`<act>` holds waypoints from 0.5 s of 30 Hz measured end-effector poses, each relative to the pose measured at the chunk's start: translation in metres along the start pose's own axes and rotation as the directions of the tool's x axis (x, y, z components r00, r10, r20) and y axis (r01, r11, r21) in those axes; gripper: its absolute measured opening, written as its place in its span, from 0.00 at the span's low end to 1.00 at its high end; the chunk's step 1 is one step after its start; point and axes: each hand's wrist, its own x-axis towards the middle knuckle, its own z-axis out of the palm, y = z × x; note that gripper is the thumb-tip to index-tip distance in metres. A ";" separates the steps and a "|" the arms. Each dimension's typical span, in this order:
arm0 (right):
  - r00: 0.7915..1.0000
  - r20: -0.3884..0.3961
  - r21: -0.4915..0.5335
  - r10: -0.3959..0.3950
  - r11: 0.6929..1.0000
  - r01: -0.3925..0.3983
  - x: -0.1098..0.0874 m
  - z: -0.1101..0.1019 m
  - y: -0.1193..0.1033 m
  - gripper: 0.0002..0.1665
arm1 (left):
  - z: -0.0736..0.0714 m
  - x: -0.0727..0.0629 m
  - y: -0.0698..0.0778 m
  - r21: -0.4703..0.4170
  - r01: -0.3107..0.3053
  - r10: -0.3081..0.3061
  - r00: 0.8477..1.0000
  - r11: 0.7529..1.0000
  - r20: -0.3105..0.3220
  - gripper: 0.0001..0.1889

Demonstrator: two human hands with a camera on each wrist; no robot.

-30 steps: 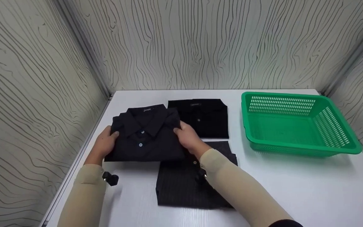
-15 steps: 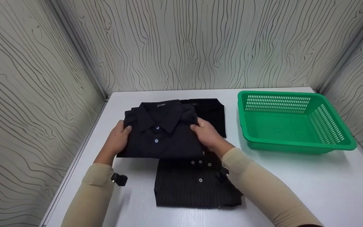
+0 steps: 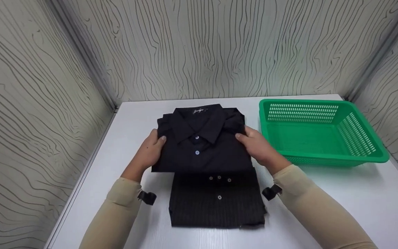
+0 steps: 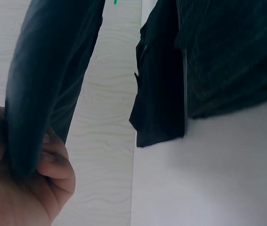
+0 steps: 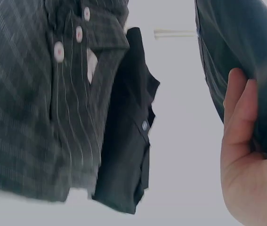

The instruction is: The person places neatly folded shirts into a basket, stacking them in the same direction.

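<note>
A folded navy collared shirt (image 3: 199, 160) hangs level above the table, its collar toward the back. My left hand (image 3: 150, 150) grips its left edge, thumb on top and fingers curled beneath, as the left wrist view shows. At the right edge my right hand (image 3: 259, 147) pinches it the same way. Below lies a folded pinstriped dark shirt (image 3: 216, 211) with its buttons up; the navy shirt hides its far part. Behind it a folded black shirt (image 5: 126, 136) lies flat. In the head view the navy shirt covers most of that black shirt.
To the right stands a green plastic basket (image 3: 327, 158) with slotted walls and nothing visible inside. All of this rests on a white table (image 3: 327, 204). Wood-patterned panels (image 3: 199, 52) rise at the back and both sides.
Both hands have carried the navy shirt to the right, from the table's left side to over the other two shirts. The black shirt behind has become mostly covered in the head view.
</note>
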 end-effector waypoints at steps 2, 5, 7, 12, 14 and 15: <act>1.000 -0.011 0.002 0.001 1.000 -0.001 -0.006 -0.012 0.000 0.28 | 0.007 0.001 0.006 -0.014 -0.023 0.023 1.000 1.000 0.021 0.17; 0.999 -0.044 0.001 0.003 1.000 -0.003 -0.020 -0.033 0.002 0.28 | 0.023 0.005 0.016 -0.031 -0.065 0.067 0.996 0.997 0.065 0.17; 0.999 -0.054 0.009 0.002 1.000 -0.001 -0.030 -0.046 0.004 0.28 | 0.033 0.008 0.023 -0.035 -0.092 0.094 0.991 0.995 0.090 0.18; 0.996 -0.094 0.012 -0.004 1.000 0.005 -0.049 -0.071 0.009 0.31 | 0.056 0.015 0.038 -0.040 -0.122 0.126 0.984 0.992 0.126 0.18; 0.991 -0.131 -0.013 -0.007 1.000 0.005 -0.056 -0.080 0.011 0.32 | 0.066 0.020 0.045 -0.045 -0.121 0.127 0.982 0.992 0.141 0.17; 0.989 -0.149 -0.029 -0.009 1.000 0.005 -0.059 -0.085 0.013 0.32 | 0.071 0.022 0.049 -0.042 -0.119 0.124 0.982 0.992 0.143 0.17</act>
